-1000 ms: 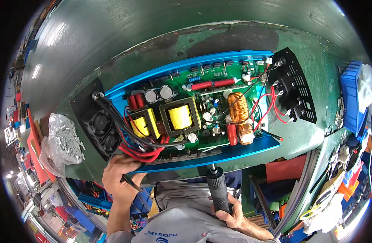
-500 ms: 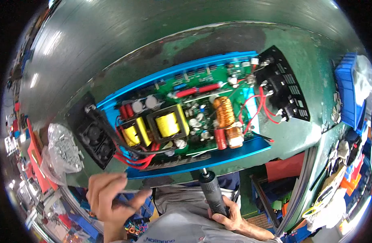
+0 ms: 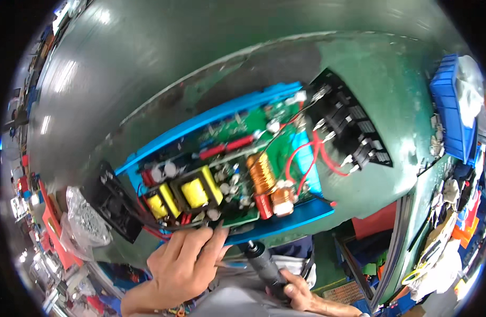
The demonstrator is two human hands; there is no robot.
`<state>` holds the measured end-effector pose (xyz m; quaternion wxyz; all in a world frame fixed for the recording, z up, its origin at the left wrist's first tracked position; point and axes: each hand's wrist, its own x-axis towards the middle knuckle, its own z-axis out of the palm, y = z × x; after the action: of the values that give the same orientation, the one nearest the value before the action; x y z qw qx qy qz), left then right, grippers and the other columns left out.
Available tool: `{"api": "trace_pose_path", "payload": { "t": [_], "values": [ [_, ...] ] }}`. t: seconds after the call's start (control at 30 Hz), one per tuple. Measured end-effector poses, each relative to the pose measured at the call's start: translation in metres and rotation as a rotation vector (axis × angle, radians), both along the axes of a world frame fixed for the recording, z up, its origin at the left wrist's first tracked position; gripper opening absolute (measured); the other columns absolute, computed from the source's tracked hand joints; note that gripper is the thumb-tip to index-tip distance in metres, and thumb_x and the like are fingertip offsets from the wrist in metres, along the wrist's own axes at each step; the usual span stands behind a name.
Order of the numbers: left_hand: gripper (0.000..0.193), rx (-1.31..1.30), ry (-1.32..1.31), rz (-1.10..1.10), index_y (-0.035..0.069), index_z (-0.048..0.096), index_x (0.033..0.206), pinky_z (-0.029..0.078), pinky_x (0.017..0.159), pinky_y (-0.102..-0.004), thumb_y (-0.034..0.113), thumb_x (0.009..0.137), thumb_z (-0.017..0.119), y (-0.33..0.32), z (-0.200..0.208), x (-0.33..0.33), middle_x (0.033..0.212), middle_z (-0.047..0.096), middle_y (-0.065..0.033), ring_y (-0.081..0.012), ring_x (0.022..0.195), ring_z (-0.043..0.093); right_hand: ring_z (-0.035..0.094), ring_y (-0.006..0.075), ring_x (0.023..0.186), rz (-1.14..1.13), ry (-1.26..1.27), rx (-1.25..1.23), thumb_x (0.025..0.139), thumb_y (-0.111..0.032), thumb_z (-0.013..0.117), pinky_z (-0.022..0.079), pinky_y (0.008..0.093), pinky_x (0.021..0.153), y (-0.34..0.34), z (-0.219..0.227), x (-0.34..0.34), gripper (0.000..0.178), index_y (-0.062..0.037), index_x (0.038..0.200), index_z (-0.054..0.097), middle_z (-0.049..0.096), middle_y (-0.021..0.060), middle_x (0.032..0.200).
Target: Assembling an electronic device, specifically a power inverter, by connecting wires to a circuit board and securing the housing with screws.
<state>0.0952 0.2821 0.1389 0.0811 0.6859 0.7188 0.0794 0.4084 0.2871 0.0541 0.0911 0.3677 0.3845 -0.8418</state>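
A blue metal case (image 3: 290, 223), open at the top, lies slanted on the green bench. Inside it a green circuit board (image 3: 227, 127) carries yellow-wound transformers (image 3: 194, 194), a copper coil (image 3: 261, 173) and red parts. My left hand (image 3: 184, 261) is closed over the case's near wall, fingertips at the board's edge; its thumb is partly hidden. My right hand (image 3: 301, 293) grips a black electric screwdriver (image 3: 267, 270), whose tip points up at the near wall. Wires join a black slotted end panel (image 3: 354, 121) on the right and another black end panel (image 3: 110, 206) on the left.
A clear bag of screws (image 3: 87, 224) lies at the left beside a red sheet (image 3: 55, 227). To the right stands a blue bin (image 3: 449, 111) with clear plastic in it. Below the bench's near edge, a shelf frame (image 3: 359, 264) shows.
My left hand has moved from the air near the bench edge onto the case's near wall. The case has shifted left and tilted more. The screwdriver stays in my right hand, slightly lower.
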Motion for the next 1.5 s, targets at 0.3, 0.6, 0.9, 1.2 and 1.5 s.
{"api": "trace_pose_path", "payload": {
  "t": [0.3,0.6,0.9,1.2,1.5],
  "values": [
    [0.033,0.022,0.001,-0.018,0.004,0.074,0.106,0.046,0.054,-0.0235,0.015,0.074,0.074,0.005,-0.005,-0.001,0.095,0.063,-0.0030,-0.0143,0.074,0.061,0.063,0.0158,0.081,-0.071,-0.029,-0.051,0.087,-0.088,0.024,0.049,0.0303,0.073,0.004,0.010,-0.018,0.106,0.0060,0.125,0.055,0.067,0.0109,0.092],
    [0.038,0.014,-0.025,-0.072,-0.001,0.073,0.106,0.044,0.052,-0.0232,0.009,0.070,0.068,0.004,-0.006,-0.003,0.097,0.060,-0.0041,-0.0140,0.075,0.059,0.062,0.0159,0.075,0.001,-0.032,0.065,0.090,-0.085,0.022,0.049,0.0301,0.071,0.002,0.011,-0.018,0.105,0.0073,0.130,0.053,0.066,0.0123,0.089],
    [0.038,0.026,-0.061,-0.078,0.000,0.072,0.106,0.045,0.053,-0.0256,0.010,0.070,0.070,0.003,-0.005,-0.006,0.093,0.059,-0.0026,-0.0153,0.074,0.059,0.060,0.0181,0.069,-0.058,-0.015,-0.291,0.094,-0.080,0.027,0.047,0.0297,0.066,0.008,0.005,-0.006,0.098,0.0042,0.137,0.051,0.064,0.0122,0.081],
    [0.037,0.251,-0.094,0.257,0.010,0.070,0.099,0.050,0.064,-0.0375,0.021,0.070,0.090,-0.046,-0.012,-0.001,0.090,0.063,-0.0057,-0.0267,0.075,0.061,0.051,0.0111,0.060,-0.617,-0.395,0.837,0.082,-0.063,0.064,0.037,0.0237,0.057,0.105,0.042,0.005,0.081,0.0054,0.125,0.052,0.058,0.0038,0.071],
    [0.030,0.156,-0.170,0.689,0.001,0.063,0.097,0.051,0.078,-0.0386,0.016,0.081,0.084,-0.084,-0.033,0.005,0.096,0.065,-0.0166,-0.0349,0.084,0.063,0.060,0.0363,0.112,-0.370,-0.310,1.697,0.087,-0.002,0.068,0.047,0.0421,0.097,0.219,0.046,-0.080,0.044,0.0035,0.130,0.060,0.060,0.0226,0.124]
  ]
}}
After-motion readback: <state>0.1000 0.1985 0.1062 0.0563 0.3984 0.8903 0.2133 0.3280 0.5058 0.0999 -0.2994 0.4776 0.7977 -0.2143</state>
